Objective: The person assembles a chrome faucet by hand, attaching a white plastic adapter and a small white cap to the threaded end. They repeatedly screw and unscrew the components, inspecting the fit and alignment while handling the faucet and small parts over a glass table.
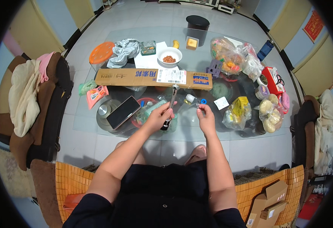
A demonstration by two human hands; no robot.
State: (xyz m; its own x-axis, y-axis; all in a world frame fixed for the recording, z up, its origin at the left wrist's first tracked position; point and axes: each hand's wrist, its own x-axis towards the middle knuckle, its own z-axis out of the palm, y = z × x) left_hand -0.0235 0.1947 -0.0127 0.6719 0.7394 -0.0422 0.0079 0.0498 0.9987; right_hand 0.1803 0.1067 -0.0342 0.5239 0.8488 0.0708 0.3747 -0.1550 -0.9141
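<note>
My left hand (157, 117) is closed around a slim silver-and-black pen-shaped tool (173, 98), held nearly upright over the glass table (191, 131). Its silver end points away from me, and its black end shows below my fingers. To the right, my right hand (207, 121) has thumb and forefinger pinched together; what sits between them is too small to make out. Just beyond those fingertips is a small blue ring (203, 101). A small white-capped container (190, 98) lies between my two hands. Beyond both hands stretches a long cardboard box (115, 78).
A black phone (123, 113) lies left of my left hand. Right of my right hand are a white paper label (221, 103) and a bagged yellow packet (238, 110). A white bowl of nuts (177, 53) stands behind the box. Bagged buns (269, 114) sit at the right edge.
</note>
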